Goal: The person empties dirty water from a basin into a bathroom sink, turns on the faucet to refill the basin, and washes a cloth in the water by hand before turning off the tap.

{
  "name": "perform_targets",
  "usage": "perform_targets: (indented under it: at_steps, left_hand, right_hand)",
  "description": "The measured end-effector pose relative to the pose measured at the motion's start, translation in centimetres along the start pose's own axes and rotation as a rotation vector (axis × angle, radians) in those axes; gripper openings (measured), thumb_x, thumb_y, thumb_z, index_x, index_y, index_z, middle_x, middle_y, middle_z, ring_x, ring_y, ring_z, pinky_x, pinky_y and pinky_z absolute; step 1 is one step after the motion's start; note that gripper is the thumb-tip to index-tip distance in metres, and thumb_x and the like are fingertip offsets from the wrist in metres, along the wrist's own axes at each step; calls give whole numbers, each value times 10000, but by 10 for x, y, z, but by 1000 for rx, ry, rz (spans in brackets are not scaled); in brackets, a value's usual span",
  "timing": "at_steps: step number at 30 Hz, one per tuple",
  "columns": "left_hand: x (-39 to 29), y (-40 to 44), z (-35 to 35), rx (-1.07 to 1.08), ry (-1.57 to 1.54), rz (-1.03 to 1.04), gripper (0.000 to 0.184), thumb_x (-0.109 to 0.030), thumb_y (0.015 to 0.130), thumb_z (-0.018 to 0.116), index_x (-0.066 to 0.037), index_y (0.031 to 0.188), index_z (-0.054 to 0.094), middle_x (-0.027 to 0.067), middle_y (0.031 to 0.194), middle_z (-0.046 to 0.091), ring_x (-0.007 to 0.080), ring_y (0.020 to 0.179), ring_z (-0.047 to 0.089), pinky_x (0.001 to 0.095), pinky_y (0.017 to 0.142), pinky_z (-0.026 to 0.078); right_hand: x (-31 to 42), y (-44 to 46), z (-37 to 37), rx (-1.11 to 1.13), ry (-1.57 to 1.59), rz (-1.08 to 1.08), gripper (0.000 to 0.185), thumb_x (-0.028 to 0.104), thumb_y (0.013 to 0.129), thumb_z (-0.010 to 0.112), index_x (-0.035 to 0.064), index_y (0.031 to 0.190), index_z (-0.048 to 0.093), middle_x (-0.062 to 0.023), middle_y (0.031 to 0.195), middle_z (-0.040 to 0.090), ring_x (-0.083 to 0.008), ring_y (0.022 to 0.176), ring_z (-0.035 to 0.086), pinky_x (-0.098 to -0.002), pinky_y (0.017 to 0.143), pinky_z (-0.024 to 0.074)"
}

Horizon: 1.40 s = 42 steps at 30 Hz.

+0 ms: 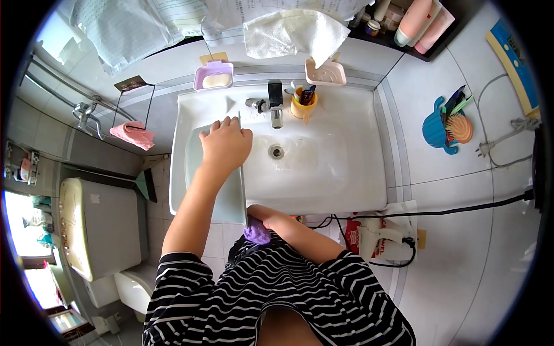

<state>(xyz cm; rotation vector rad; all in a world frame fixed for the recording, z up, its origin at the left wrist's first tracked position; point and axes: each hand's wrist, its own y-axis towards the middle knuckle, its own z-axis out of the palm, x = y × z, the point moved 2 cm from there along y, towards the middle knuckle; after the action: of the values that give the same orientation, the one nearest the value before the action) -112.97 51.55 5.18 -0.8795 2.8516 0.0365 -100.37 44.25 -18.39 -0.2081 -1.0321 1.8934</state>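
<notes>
A pale greenish flat panel (229, 199), which looks like a glass shelf, is tilted over the left part of the white sink (340, 179). My left hand (227, 144) is closed over its far part, with the fingers curled at the edge. Close to my body, my right hand (261, 214) is closed on a purple cloth (257, 232) at the panel's near corner. Part of that hand is hidden behind the panel edge and cloth. A metal faucet (276, 104) stands at the back of the sink, above the drain (277, 151).
A yellow cup (303, 109) with brushes and tubes stands right of the faucet. Behind are a purple soap dish (199, 78) and a pink one (340, 75). A hair dryer (375, 236) and black cable (450, 211) hang right. The toilet (133, 288) stands left.
</notes>
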Motion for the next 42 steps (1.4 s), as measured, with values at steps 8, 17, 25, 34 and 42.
perform_targets:
  at_steps: [8, 17, 25, 34, 42]
  left_hand:
    - [100, 1, 24, 24, -929, -236, 491, -270, 781, 424, 64, 1134, 491, 196, 957, 607, 287, 930, 562, 323, 813, 413]
    - [110, -46, 148, 394, -1389, -547, 530, -171, 755, 522, -29, 1252, 406, 104, 1068, 544, 192, 911, 547, 341, 797, 461]
    - [103, -39, 179, 375, -1481, -578, 487, -133, 754, 514, -12, 1216, 416, 107, 1039, 546, 194, 888, 554, 329, 766, 475]
    - [86, -44, 198, 190, -1457, -565, 491, -93, 779, 528, 13, 1237, 386, 128, 1074, 538, 200, 965, 530, 318, 833, 434]
    - [25, -48, 128, -379, -730, -16, 454, 13, 729, 504, -40, 1179, 484, 156, 1208, 492, 326, 1143, 441, 371, 963, 356]
  right_hand:
    - [43, -85, -62, -370, 54, -245, 130, 126, 764, 520, 13, 749, 582, -58, 623, 539, -170, 555, 528, -321, 517, 425]
    - [109, -140, -127, -756, -89, -581, 266, 37, 714, 555, -34, 970, 548, -87, 811, 576, -156, 714, 554, -278, 653, 442]
    - [122, -144, -141, -674, -40, -506, 280, 80, 737, 568, -21, 997, 551, -78, 840, 583, -154, 729, 551, -278, 666, 441]
    - [158, -209, -70, -954, -573, -831, 327, 156, 819, 585, 45, 1121, 529, -54, 929, 560, -127, 830, 527, -256, 768, 435]
    - [183, -127, -51, -296, -71, -863, 304, 59, 862, 532, 63, 1165, 505, -26, 1005, 519, -110, 900, 516, -237, 805, 427]
